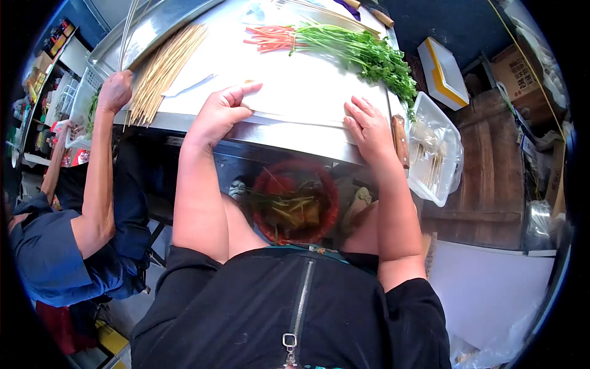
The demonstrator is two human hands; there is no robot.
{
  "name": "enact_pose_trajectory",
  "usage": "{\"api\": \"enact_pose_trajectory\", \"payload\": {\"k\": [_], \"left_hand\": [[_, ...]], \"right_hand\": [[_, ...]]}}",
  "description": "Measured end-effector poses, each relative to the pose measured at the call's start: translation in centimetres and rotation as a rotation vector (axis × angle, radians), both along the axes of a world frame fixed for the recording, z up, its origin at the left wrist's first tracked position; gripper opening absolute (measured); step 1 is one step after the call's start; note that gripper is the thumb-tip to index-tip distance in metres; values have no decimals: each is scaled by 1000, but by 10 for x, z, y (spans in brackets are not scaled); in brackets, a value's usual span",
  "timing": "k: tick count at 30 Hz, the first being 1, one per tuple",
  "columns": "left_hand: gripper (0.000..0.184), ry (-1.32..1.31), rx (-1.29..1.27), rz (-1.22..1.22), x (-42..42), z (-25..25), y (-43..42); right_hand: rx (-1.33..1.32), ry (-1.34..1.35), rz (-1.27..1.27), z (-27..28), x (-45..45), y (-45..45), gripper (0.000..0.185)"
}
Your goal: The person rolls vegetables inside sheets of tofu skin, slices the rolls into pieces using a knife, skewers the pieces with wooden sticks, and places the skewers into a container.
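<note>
My left hand (222, 115) hovers at the near edge of the white board (301, 86), thumb and forefinger apart, with nothing visible between them. Flat on the board's right part lies my right hand (370, 130), its fingers stretched out and holding nothing. Beyond the hands, a bunch of green leafy herbs (362, 52) lies beside red strips (270, 38). A pile of thin wooden sticks (163, 77) rests to the left of my left hand. Close to my right wrist is a wooden handle (401, 140).
At left, a co-worker's hand (115, 91) grips thin sticks. A red basin (326, 212) with vegetables stands below the table edge. A clear plastic tub (452, 144) with sticks is at right, near a white and yellow box (441, 71).
</note>
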State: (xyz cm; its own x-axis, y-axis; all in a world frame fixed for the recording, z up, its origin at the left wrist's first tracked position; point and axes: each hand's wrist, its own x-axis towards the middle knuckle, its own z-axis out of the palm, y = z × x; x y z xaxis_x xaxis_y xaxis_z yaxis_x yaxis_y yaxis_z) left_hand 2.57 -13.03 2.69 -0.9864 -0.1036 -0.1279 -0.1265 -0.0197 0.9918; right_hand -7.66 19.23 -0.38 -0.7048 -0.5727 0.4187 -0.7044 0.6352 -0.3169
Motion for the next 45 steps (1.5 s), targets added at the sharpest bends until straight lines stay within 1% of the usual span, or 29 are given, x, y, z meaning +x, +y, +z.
{"api": "enact_pose_trajectory", "payload": {"k": [1,3,4,6,7,9,11,13,15,16,17,19,21,22,23,25,27,28,29,30,31,33,34,36,38,41,43,44,45], "left_hand": [[53,-2,-2,1,0,2,0],[39,-33,-48,24,0,4,0],[39,-33,-47,24,-2,0,0],[23,367,-707,113,-13,-11,2],[23,367,-705,110,-18,-9,3],[21,656,-1069,165,-29,-3,6],[22,745,-1010,191,-43,-5,9],[26,357,-413,190,-50,-5,16],[27,349,-470,272,-59,-11,15],[27,338,-527,353,-63,-14,13],[27,337,-524,352,-66,-17,10],[29,270,-564,474,-70,-16,7],[30,224,-560,497,-74,-17,7],[34,254,-516,519,-78,-20,7],[38,286,-473,540,-82,-23,8],[35,287,-484,531,-87,-20,16],[27,367,-458,625,-93,-22,24],[27,369,-456,621,-93,-21,27],[23,584,-724,684,-94,-20,27],[22,800,-992,743,-93,-17,28],[22,802,-989,750,-87,-13,32],[28,494,-647,154,-66,-8,43],[28,492,-646,153,-61,-9,47],[34,484,-960,11,-56,-13,53],[37,503,-998,11,-54,-15,58],[43,559,-1028,28,-53,-18,59],[47,538,-907,84,-53,-15,60],[47,541,-905,87,-53,-14,61],[47,542,-941,113,-53,-11,62]], "right_hand": [[-2,-2,1,-1,-1,0,34],[-26,15,5,1,0,-2,36],[-25,15,4,5,2,-3,36],[113,-27,-94,18,7,-12,46],[115,-28,-98,27,9,-22,46],[226,106,-60,41,13,-49,57],[91,-33,85,46,15,-78,62],[8,21,143,38,10,-97,56],[28,13,79,33,7,-104,47],[-34,42,57,27,4,-100,33],[-31,41,56,23,-2,-90,33],[-32,95,11,20,-14,-61,20],[0,11,-71,30,-22,-33,14],[26,-137,-131,37,-28,-25,20],[-51,-337,-166,45,-32,-19,19],[-235,-507,-164,51,-49,-15,19],[-146,-518,-234,51,-61,-16,20],[-29,-99,-262,41,-63,-17,21],[89,321,-280,34,-66,-18,21],[117,444,-269,40,-57,-21,24],[119,451,-266,39,-52,-23,24],[59,283,-47,34,-39,-25,22],[-60,70,5,29,-30,-29,21],[-11,133,46,17,-29,-35,27],[24,190,83,18,-28,-37,30],[54,134,43,30,-20,-41,38],[-55,73,-13,34,-20,-44,31],[-52,76,-12,36,-20,-43,31],[-81,-40,-7,38,-21,-42,24]]}}
